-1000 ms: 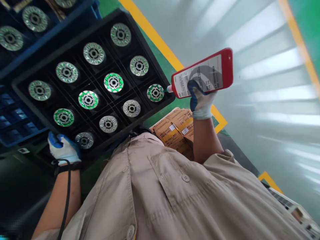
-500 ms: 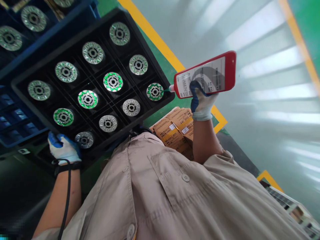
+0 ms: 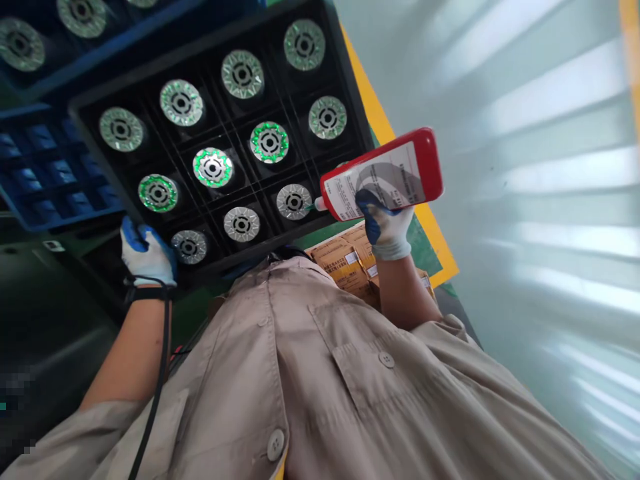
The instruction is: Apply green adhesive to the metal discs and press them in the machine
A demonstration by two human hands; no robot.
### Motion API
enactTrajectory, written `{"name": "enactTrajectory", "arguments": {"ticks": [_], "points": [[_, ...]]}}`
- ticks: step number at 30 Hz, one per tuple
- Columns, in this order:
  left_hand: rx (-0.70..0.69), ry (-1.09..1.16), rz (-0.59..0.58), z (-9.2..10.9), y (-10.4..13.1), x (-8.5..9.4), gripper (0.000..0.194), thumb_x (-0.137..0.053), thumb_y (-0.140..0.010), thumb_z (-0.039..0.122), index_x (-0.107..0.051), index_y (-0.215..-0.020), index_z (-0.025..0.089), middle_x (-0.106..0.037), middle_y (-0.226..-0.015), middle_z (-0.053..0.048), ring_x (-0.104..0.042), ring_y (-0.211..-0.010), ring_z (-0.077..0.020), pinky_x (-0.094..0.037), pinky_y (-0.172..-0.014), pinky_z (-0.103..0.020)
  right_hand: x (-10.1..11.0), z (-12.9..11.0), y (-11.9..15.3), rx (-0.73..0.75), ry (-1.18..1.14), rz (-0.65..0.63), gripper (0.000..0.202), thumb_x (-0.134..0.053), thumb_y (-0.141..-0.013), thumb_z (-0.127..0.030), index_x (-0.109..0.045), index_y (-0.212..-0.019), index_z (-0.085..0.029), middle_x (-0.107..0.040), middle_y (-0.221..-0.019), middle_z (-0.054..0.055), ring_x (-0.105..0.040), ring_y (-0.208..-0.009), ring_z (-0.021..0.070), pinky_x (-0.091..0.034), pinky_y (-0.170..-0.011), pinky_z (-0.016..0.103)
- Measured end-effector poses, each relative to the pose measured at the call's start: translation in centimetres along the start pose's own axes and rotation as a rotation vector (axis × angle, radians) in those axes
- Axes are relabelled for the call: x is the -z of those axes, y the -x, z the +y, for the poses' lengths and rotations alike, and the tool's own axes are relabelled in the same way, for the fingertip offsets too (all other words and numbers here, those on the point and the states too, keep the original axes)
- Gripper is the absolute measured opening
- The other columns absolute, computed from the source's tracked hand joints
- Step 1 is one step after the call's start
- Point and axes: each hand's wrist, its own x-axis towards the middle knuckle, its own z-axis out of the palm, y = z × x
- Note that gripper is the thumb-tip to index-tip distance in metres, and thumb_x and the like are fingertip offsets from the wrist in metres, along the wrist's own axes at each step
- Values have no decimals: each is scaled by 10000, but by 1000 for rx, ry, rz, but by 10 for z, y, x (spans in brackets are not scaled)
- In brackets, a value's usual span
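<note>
Red bottle (image 3: 429, 163) noted right of centre in the frame, held aslant above the floor, base toward the upper right, nozzle (image 3: 320, 204) directed down and left. The body is gripped by the gloved right hand (image 3: 387, 225): blue-coated fingers clamped around its lower edge near mid-length, part of the grip hidden behind the bottle. The fine green tip is placed at the right edge of a silvery disc (image 3: 291, 202) in the black tray (image 3: 349, 73); whether contact is made cannot be told. Bright green is seen on a disc (image 3: 270, 142) farther up the tray. The gloved left hand (image 3: 150, 255) is set at the tray's lower left corner, beside another disc (image 3: 189, 247); whether its fingers are clamped on the rim cannot be told. Handling, as judged: bottle moderately weighty if well filled, walls likely to yield under a squeeze, slipperiness probably reduced by the glove coating. Best taken around the middle, where weight should be balanced; the tip is judged too slender to be used as a hold. Discs presumed stiff, to be lifted by their sides. Cardboard boxes (image 3: 345, 261) are seen below the tray's right end.
</note>
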Motion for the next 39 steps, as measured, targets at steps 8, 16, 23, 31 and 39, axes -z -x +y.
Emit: {"name": "enactTrajectory", "arguments": {"ticks": [8, 16, 23, 31, 39], "points": [[54, 66, 29, 1, 0, -1, 507, -504, -886, 21, -593, -1385, 3, -680, -1342, -167, -632, -1279, -192, -459, -1155, -311, 2, -9, -3, -18, 89, -44, 586, -987, -509, -519, -720, -961, -260, -795, -976, 22, -781, -989, 277, -623, -1053, 502], [78, 88, 22, -1, -1, -5, 520, -489, -900, 30, -557, -1414, -4, -641, -1400, -183, -580, -1357, -199, -431, -1189, -330, -4, -11, -2, -2, 99, -66, 575, -978, -504, -544, -715, -924, -254, -796, -955, 37, -779, -924, 269, -637, -1006, 528], [56, 24, 3, -1, -1, -2, 520, -509, -903, 38, -554, -1420, 18, -631, -1423, -168, -600, -1333, -209, -425, -1198, -355, -6, -7, -2, -20, 125, -113, 619, -957, -521, -584, -712, -979, -247, -790, -965, 44, -774, -1018, 309, -577, -1086, 586], [57, 4, -22, 0, 0, -2, 501, -500, -937, 34, -536, -1436, -4, -625, -1434, -178, -600, -1342, -199, -426, -1197, -338, -17, -10, -3, -76, 147, -108, 621, -936, -569, -596, -679, -1024, -260, -794, -951, 41, -768, -1040, 312, -555, -1114, 617], [50, -48, -17, -2, 1, -1, 493, -531, -947, 31, -548, -1440, 13, -628, -1442, -168, -592, -1356, -193, -416, -1195, -319, -20, -1, -2, -85, 80, -106, 654, -971, -514, -568, -668, -1000, -253, -790, -1005, 43, -774, -1019, 289, -565, -1114, 594]]}}
